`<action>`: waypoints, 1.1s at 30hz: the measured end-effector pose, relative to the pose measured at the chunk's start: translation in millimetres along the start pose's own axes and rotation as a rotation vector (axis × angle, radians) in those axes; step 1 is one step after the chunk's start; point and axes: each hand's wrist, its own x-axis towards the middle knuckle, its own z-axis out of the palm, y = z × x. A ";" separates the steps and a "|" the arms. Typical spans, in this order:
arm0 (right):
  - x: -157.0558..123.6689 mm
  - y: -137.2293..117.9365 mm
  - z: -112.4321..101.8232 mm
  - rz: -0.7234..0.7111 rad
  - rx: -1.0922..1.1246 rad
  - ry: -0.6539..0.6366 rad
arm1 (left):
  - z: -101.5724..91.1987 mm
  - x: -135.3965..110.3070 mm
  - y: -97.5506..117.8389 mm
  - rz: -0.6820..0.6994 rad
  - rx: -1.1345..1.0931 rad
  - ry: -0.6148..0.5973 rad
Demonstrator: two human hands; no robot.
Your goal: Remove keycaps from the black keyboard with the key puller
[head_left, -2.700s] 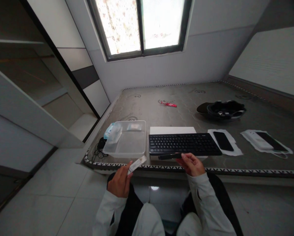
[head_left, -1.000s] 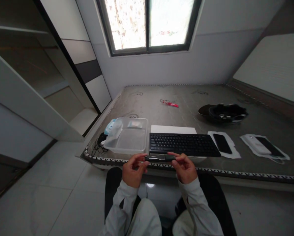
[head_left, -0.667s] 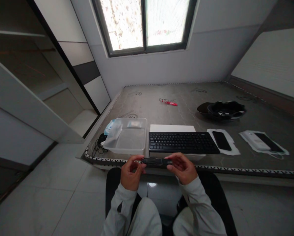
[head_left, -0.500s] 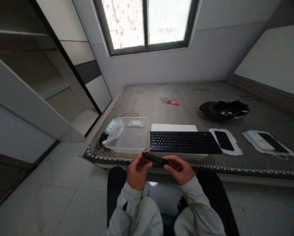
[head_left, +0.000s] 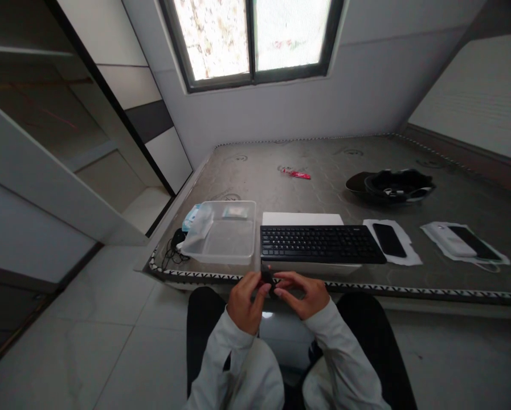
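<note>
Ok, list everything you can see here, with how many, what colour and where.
mattress: 1, grey, ahead of the person
keyboard: 1, black, near mattress front edge
board: 1, white, behind keyboard
tub: 1, clear, left of keyboard
packet: 1, blue, behind tub's left side
mouse: 1, black, left of tub, cable attached
phones: 2, black, on white sheets right of keyboard
cap: 1, black, back right
wrapper: 1, red, mid mattress
gadget: 1, black, between hands
left hand: 1, pinching gadget
right hand: 1, fingers at gadget
</note>
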 end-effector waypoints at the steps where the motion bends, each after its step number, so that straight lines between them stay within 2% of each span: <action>1: -0.3 1.3 0.7 -0.022 -0.011 -0.015 | 1.4 -0.2 -1.0 0.001 0.009 0.004; 4: -1.3 3.9 4.0 -0.082 -0.067 -0.058 | 5.9 -1.0 -3.7 -0.003 0.022 0.020; 13: -2.6 -3.9 4.0 -0.030 -0.089 -0.098 | 10.4 -4.9 -4.9 -0.048 -0.012 0.060; 17: -4.8 -4.1 12.4 -0.022 -0.126 -0.011 | 13.7 -6.3 -3.7 -0.036 0.008 0.068; 23: -7.5 -6.5 22.1 0.047 -0.325 0.107 | 17.6 -7.9 -0.1 -0.057 0.031 0.113; 27: -3.9 -8.3 11.2 0.001 -0.229 0.120 | 11.2 -6.4 -1.0 -0.106 -0.015 0.131; 29: -1.4 -8.2 4.0 -0.008 -0.164 0.174 | 7.1 -5.6 -1.7 -0.112 -0.044 0.125; 33: 2.0 -2.6 -2.1 0.188 -0.030 0.349 | 5.8 -7.8 -1.8 -0.060 -0.091 0.015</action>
